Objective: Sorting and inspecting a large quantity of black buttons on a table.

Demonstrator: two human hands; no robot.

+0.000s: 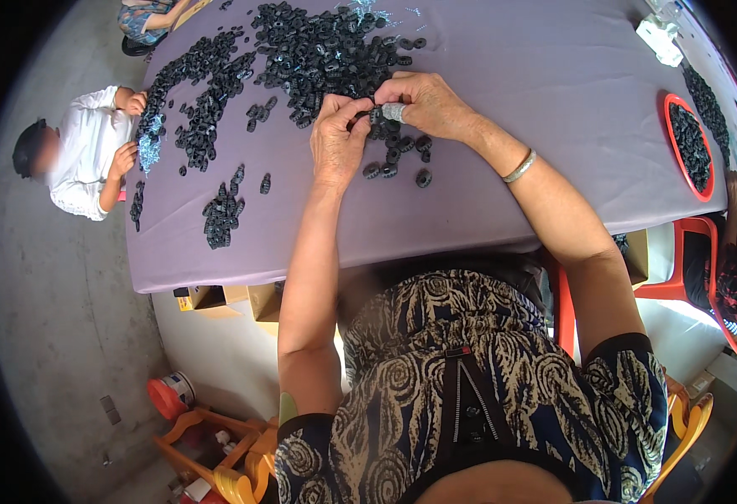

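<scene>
Both my hands meet over the near edge of a large heap of small black toy wheels (322, 50). My left hand (339, 139) pinches a small black wheel between thumb and fingertips, mostly hidden by the fingers. My right hand (431, 102) is closed on the same spot, its fingertips touching those of my left. A grey wrapping (393, 112) covers one of its fingers, and a silver bangle (519, 166) circles that wrist. Just below my hands lie several loose black wheels (423, 178). Light blue thin bits (367, 12) are strewn at the heap's far side.
A purple cloth (486, 202) covers the table. More wheels (221, 217) lie left, beside light blue bits (150, 144) near a person in white (91, 151). A red basket (689, 147) of black pieces stands right. Other people sit far left and right. Orange chairs (217, 445) stand below.
</scene>
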